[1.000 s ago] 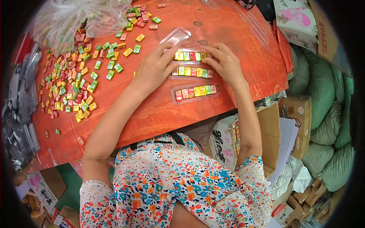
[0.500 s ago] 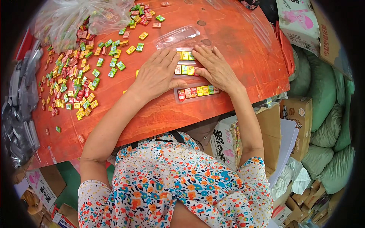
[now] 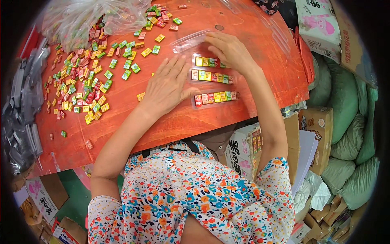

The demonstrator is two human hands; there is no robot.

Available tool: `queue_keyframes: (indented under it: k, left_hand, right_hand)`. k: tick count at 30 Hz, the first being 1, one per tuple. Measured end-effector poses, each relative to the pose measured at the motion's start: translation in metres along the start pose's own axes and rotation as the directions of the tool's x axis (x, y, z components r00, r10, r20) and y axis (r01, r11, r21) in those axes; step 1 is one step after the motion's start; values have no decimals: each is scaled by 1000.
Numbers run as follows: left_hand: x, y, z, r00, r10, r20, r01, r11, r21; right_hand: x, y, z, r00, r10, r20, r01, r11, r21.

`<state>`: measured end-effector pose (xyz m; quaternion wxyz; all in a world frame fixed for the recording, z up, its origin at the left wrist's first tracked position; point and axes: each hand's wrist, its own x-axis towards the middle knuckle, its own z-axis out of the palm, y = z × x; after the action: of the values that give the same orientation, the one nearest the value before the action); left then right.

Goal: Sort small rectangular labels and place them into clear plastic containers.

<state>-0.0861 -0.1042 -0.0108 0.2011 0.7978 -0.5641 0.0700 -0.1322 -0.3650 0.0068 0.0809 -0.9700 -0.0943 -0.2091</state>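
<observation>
My left hand (image 3: 168,87) lies flat on the red table, fingers stretched out and thumb beside the nearest filled tray. My right hand (image 3: 231,51) reaches over the farthest filled tray (image 3: 207,62) and hides its right end. Its bent fingers and thumb are around the right end of an unfilled clear plastic tray (image 3: 189,42), which looks tilted. The middle tray (image 3: 212,76) and the nearest tray (image 3: 215,98) each hold a row of small red, yellow and green boxes.
Many small coloured boxes (image 3: 87,85) lie scattered over the left of the red table (image 3: 178,126). A clear plastic bag (image 3: 97,20) rests at the far left. Stacked dark plastic pieces (image 3: 22,122) line the left edge. Cartons (image 3: 315,126) and green sacks (image 3: 347,101) stand at right.
My right hand has moved away from me, off the middle tray, to the unfilled tray's end. That tray now looks tilted. My left hand has drawn slightly back from the filled trays.
</observation>
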Motion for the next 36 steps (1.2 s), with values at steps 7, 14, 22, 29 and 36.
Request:
queue_keyframes:
  k: [7, 14, 22, 29, 36]
  left_hand:
    - [-49, 2, -33, 993, -116, -2, 116, 992, -46]
    - [-107, -18, -47, 956, -281, -87, 286, 957, 54]
    - [-89, -64, -42, 868, -489, -88, 483, 790, 376]
    - [-129, -27, -52, 904, -423, -58, 426, 891, 155]
    - [-83, -66, -60, 910, -333, -246, 395, 877, 274]
  right_hand:
    - [18, -8, 10, 959, 116, 258, -103, 993, -66]
    - [26, -37, -11, 880, 288, 377, -247, 957, -153]
    - [89, -124, 64, 955, -93, 282, 67, 993, 100]
    - [53, -154, 49, 871, -377, 316, 153, 817, 556]
    - [121, -113, 60, 993, 51, 106, -64, 991, 120]
